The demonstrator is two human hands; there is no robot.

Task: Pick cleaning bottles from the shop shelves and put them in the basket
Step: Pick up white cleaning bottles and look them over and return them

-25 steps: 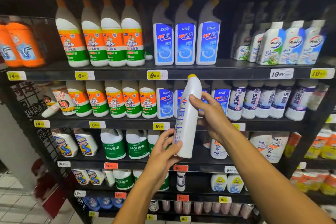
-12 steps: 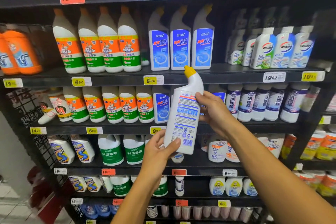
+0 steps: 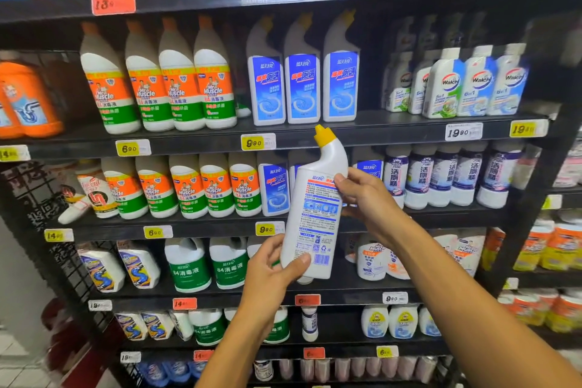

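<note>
I hold a white toilet-cleaner bottle [image 3: 315,214] with a yellow angled cap in front of the shelves, its back label with small print and a barcode facing me. My left hand [image 3: 274,274] grips its base, thumb across the lower front. My right hand [image 3: 365,198] grips its upper right side near the shoulder. The bottle is tilted slightly right, clear of the shelf. No basket is in view.
Black shelving [image 3: 393,131] fills the view. Mr Muscle bottles [image 3: 176,91] and blue-labelled bottles [image 3: 302,88] stand on the upper shelf, Walch bottles [image 3: 472,85] to the right. Green 84 disinfectant jugs [image 3: 208,264] sit lower. An orange drain-cleaner bottle [image 3: 25,101] is far left.
The bottle has turned from edge-on to showing its back label, and both hands have kept their hold. My view has shifted slightly upward along the shelves.
</note>
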